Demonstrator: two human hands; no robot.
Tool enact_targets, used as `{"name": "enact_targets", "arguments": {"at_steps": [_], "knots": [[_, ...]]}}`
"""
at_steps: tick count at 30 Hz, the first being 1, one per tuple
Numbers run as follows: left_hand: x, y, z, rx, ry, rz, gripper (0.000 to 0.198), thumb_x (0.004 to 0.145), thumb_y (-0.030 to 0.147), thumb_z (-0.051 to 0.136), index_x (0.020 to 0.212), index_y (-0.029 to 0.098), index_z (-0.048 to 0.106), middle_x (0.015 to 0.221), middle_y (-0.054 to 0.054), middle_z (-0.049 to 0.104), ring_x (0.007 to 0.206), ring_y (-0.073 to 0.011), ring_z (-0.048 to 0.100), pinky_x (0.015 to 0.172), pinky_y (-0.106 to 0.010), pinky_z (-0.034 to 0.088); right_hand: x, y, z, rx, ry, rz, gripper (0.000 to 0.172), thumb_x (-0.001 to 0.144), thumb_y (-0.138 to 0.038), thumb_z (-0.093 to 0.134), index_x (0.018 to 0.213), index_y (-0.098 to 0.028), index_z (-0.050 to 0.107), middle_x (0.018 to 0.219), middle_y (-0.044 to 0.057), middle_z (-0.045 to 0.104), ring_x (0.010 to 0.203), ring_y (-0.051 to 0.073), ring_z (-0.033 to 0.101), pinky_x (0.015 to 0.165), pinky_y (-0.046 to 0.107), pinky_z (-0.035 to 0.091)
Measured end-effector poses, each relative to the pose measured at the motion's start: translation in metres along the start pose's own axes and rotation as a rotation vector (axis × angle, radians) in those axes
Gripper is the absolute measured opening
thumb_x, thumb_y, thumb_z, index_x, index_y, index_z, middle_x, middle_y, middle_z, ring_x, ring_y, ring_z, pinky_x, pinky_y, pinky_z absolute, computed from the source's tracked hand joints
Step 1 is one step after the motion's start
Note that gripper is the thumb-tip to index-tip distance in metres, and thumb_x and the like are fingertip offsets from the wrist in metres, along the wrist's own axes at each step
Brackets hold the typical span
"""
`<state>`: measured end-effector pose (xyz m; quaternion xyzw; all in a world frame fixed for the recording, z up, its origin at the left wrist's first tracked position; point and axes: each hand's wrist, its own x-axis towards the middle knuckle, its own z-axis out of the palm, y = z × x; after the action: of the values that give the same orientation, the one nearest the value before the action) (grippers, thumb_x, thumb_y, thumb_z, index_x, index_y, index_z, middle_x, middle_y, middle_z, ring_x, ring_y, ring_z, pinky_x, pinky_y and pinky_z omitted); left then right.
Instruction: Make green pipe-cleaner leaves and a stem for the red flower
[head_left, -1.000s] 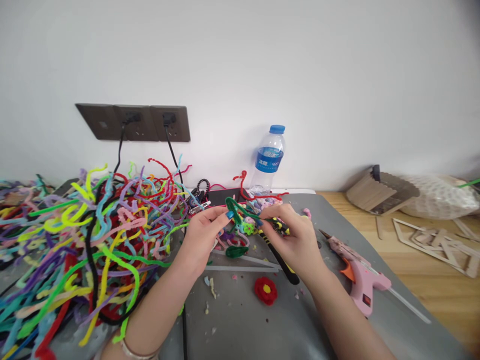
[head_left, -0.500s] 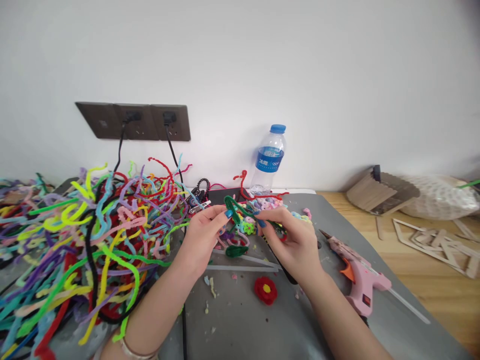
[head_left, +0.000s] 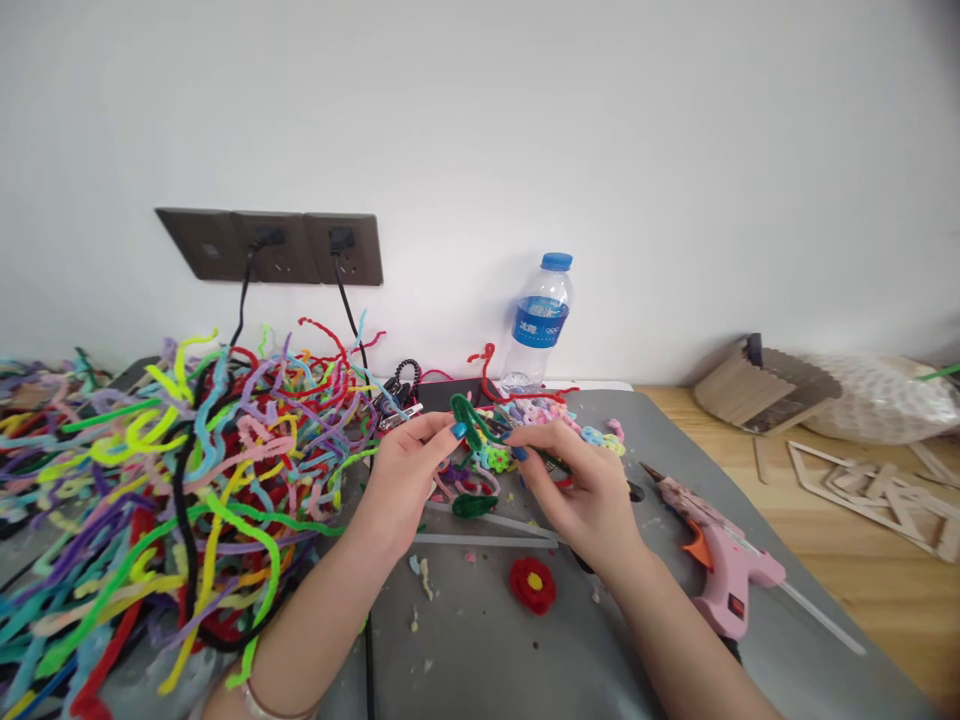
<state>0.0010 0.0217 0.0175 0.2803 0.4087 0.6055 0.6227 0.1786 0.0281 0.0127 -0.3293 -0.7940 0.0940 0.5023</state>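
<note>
A dark green pipe cleaner (head_left: pixel 463 408), bent into a narrow loop, is pinched between the thumb and finger of my left hand (head_left: pixel 411 470). My right hand (head_left: pixel 577 478) pinches the other end of the same pipe cleaner, its thumb and forefinger close together. Under my hands lies a small dark green leaf-shaped loop (head_left: pixel 474 506). Nearer to me, a red pipe-cleaner flower (head_left: pixel 532 585) with a yellow centre rests on the grey mat. Small pastel and bright pipe-cleaner pieces (head_left: pixel 536 411) sit behind my fingers, partly hidden.
Left of my arm spreads a tangled heap of coloured pipe cleaners (head_left: pixel 225 470), a black cable running through it. A pink glue gun (head_left: pixel 724 565) lies at the right. Clear glue sticks (head_left: pixel 487 541) cross the mat. A water bottle (head_left: pixel 541 325) stands against the wall.
The green pipe cleaner's loop looks narrower and more folded near my left fingertips. My right fingers have shifted slightly toward the left. The view has tilted a little.
</note>
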Motion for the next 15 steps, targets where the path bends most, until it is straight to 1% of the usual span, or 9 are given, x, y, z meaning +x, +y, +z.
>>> {"name": "enact_targets", "arguments": {"at_steps": [4,7,13,15], "knots": [[-0.0004,0.0000,-0.0006,0.014,0.024,-0.004,0.034,0.049,0.035,0.096,0.071,0.017,0.078,0.061,0.002,0.066,0.054,-0.0058,0.053,0.048,-0.014,0.043,0.0003,-0.0006,-0.0001,0.006,-0.006,0.000,0.023,0.091,-0.004,0.052,0.096,-0.022,0.066,0.078,0.000,0.074,0.061,0.014,0.062,0.058,0.025,0.047],[-0.0006,-0.0002,-0.0003,0.011,0.015,-0.004,0.034,0.049,0.036,0.095,0.071,0.017,0.077,0.059,0.003,0.065,0.052,-0.0054,0.051,0.046,-0.015,0.042,-0.0002,-0.0008,0.0002,0.012,-0.020,0.006,0.024,0.092,-0.004,0.051,0.097,-0.022,0.067,0.078,0.001,0.074,0.061,0.014,0.061,0.058,0.026,0.047],[0.0000,-0.0002,-0.0006,0.038,0.006,0.011,0.032,0.053,0.036,0.094,0.071,0.016,0.076,0.059,0.003,0.062,0.051,-0.0052,0.047,0.044,-0.015,0.038,0.0002,-0.0016,0.0000,0.023,-0.027,-0.001,0.029,0.090,-0.003,0.051,0.103,-0.022,0.069,0.077,0.001,0.074,0.064,0.016,0.064,0.058,0.027,0.047],[0.0001,-0.0001,-0.0010,0.054,0.003,0.011,0.030,0.055,0.036,0.093,0.072,0.016,0.076,0.060,0.003,0.062,0.051,-0.0053,0.046,0.044,-0.016,0.038,0.0006,-0.0017,0.0003,0.022,-0.033,-0.021,0.032,0.090,-0.002,0.051,0.106,-0.022,0.069,0.076,0.001,0.074,0.061,0.016,0.062,0.057,0.028,0.046]]}}
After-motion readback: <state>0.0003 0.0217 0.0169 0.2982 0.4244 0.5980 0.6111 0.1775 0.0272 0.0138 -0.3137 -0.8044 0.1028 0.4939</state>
